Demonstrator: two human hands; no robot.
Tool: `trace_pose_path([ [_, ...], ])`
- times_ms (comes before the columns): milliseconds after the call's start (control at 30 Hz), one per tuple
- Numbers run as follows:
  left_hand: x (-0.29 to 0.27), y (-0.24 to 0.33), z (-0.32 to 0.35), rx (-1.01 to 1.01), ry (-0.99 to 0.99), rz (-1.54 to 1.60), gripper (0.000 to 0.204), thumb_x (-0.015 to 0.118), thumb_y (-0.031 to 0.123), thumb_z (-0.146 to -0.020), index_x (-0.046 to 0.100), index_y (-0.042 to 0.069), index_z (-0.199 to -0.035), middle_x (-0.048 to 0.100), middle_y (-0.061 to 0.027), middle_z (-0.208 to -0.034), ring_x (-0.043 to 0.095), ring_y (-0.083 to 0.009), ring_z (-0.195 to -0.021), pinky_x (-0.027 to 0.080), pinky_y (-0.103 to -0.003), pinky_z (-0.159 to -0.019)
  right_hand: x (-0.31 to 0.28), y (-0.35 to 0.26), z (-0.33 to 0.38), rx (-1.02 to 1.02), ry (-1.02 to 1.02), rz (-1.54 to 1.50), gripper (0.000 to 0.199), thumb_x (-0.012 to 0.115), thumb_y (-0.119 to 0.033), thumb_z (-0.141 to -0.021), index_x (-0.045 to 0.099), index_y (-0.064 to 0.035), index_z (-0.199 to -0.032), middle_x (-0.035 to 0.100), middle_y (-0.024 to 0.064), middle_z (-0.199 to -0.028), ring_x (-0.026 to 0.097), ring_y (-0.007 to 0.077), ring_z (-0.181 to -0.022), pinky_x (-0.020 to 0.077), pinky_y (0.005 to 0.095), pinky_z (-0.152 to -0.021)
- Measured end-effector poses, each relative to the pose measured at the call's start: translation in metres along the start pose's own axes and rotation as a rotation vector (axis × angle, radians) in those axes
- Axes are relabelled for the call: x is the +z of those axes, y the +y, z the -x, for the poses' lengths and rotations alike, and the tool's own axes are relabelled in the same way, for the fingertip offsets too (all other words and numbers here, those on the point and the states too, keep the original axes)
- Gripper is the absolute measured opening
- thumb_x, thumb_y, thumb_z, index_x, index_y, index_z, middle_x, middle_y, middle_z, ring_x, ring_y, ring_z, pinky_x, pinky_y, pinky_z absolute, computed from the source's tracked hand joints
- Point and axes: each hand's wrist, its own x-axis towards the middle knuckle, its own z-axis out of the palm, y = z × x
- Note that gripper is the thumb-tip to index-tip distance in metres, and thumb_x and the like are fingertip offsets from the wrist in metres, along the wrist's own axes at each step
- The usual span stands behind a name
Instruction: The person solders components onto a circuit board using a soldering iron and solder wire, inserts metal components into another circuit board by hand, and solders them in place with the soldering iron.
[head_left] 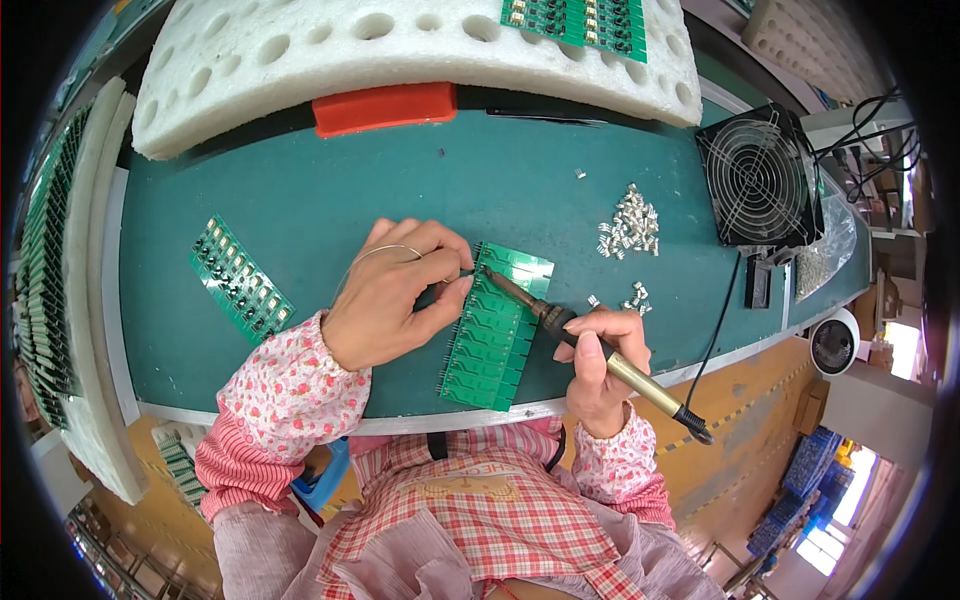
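My right hand (598, 358) grips the soldering iron (590, 345) like a pen — its tip touches the top edge of the green circuit board panel (497, 330). My left hand (395, 290) pinches thin solder wire (385, 252) there (a silvery loop). Small metal parts (630, 232) lie near.

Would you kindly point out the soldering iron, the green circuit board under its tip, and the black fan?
soldering iron (590, 348), head view, on its handle at the right hand
green circuit board (495, 335), head view, middle of the panel
black fan (758, 177), head view, centre of its wire grille

Pink floral sleeves (285, 395), checked apron (480, 520)
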Motion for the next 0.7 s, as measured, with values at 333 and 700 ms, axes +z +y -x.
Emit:
trace_pose_path([
  [333,0.0029,-0.0012,-0.0011,-0.017,0.026,-0.036,0.015,0.066,0.005,-0.078,0.053,0.006,-0.071,0.062,-0.0019,-0.092,0.051,-0.0201,-0.076,0.034,-0.034,-0.073,0.0007,0.0004,-0.0010,0.002,-0.002,-0.004,0.009,0.062,-0.010,-0.089,0.060,-0.0008,-0.089,0.062,0.0053,-0.061,0.060,0.0124,-0.051,0.0457,0.0257,-0.051],
  [700,0.0024,-0.0017,-0.0006,-0.021,0.002,-0.047,0.005,0.065,0.010,-0.080,0.061,0.006,-0.080,0.057,-0.0015,-0.089,0.051,-0.0221,-0.077,0.033,-0.035,-0.072,0.0009,0.0012,-0.0010,-0.015,-0.007,0.003,0.010,0.063,-0.011,-0.089,0.060,-0.0012,-0.089,0.062,0.0054,-0.062,0.060,0.0127,-0.051,0.0457,0.0261,-0.051],
])
